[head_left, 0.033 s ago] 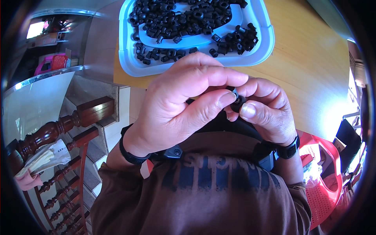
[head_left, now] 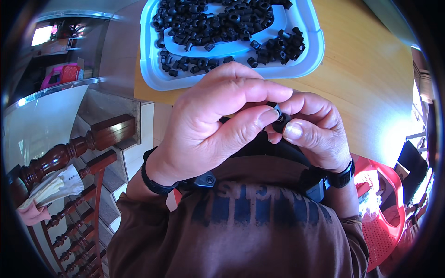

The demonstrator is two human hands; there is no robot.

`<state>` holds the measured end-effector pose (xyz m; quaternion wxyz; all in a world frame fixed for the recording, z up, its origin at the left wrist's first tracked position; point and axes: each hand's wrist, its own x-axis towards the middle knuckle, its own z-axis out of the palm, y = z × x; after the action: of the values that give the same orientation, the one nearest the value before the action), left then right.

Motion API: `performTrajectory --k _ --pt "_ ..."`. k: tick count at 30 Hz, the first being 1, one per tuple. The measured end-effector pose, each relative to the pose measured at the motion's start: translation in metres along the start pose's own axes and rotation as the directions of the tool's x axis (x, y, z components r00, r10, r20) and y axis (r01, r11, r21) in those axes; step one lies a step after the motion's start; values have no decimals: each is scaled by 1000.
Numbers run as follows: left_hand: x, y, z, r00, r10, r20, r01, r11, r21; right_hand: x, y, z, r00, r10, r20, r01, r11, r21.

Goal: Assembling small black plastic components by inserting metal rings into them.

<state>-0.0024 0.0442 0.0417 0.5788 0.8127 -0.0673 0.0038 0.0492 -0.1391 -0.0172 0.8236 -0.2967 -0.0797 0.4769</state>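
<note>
- The fingers of your left hand (head_left: 208,118) and right hand (head_left: 322,132) pinch the small black piece (head_left: 281,124) between these 2 hands.
- This piece is before your chest.
- Beyond, the pale tray (head_left: 160,83) with black parts (head_left: 201,30) stands on the surface (head_left: 366,78).

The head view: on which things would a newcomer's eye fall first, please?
Probably first on the left hand and right hand, meeting mid-picture around a small black item. Beyond them, at the top, a pale blue tray holding many black pieces rests on a wooden table. Bright red perforated plastic stands out at the lower right.
</note>
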Motion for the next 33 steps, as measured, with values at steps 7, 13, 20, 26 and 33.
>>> performTrajectory --k 7,13,20,26,33 --pt "2 0 -1 996 76 46 -81 989 127 0 -2 0 1000 1 -24 -1 999 -36" --pt "-4 -6 7 985 173 -14 -165 961 222 2 -2 5 999 -2 -54 0 1000 -28" --pt "-10 -1 19 983 122 -139 -83 963 258 1 1 5 996 -42 -74 40 999 -24" --pt "-13 1 19 978 167 -124 -109 918 382 1 6 5 988 -142 -62 132 980 -147" --pt "-18 9 24 979 145 -144 -82 924 373 0 5 10 982 -169 -84 147 964 -222"
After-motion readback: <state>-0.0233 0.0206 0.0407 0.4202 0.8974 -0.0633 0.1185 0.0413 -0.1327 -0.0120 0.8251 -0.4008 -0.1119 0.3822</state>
